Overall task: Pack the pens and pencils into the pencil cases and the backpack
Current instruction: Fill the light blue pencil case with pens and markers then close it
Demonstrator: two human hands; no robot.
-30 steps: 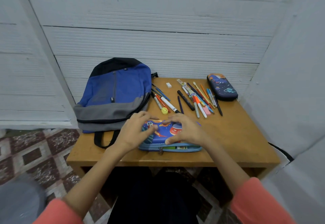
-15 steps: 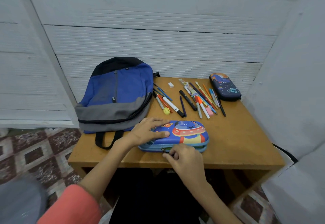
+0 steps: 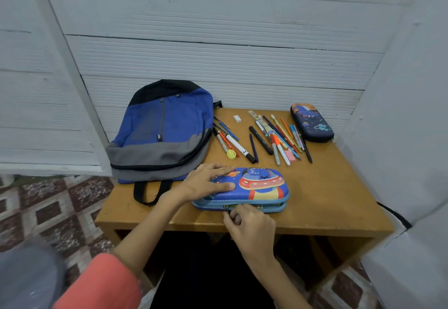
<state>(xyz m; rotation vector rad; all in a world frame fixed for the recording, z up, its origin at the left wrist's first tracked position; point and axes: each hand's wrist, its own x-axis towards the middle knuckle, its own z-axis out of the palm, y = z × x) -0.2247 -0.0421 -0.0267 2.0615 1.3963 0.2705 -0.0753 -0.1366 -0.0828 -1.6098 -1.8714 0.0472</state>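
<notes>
Two pencil cases lie on the wooden table (image 3: 327, 187). The blue pencil case (image 3: 263, 186), printed with a flying saucer, sits at the centre of the frame near the table's front edge. The dark pencil case (image 3: 311, 123) rests closed at the upper right corner of the tabletop. The left hand (image 3: 206, 182) lies flat on the left end of the blue case's lid, fingers straight and pressing down. The right hand (image 3: 252, 226), below it in the frame, has its fingers curled and pinches the zipper pull (image 3: 226, 208) on the case's front edge. To the right of that pull the seam gapes slightly (a strip of colour shows inside).

Loose pens and pencils (image 3: 278, 136) are spread in the upper middle of the tabletop, between the dark case and the backpack (image 3: 164, 131). Among them are a white eraser (image 3: 237, 118), a yellow sharpener (image 3: 231, 154) and a pink eraser (image 3: 290, 155). The blue, grey and black backpack lies flat at the left of the table, one strap hanging over the front edge.
</notes>
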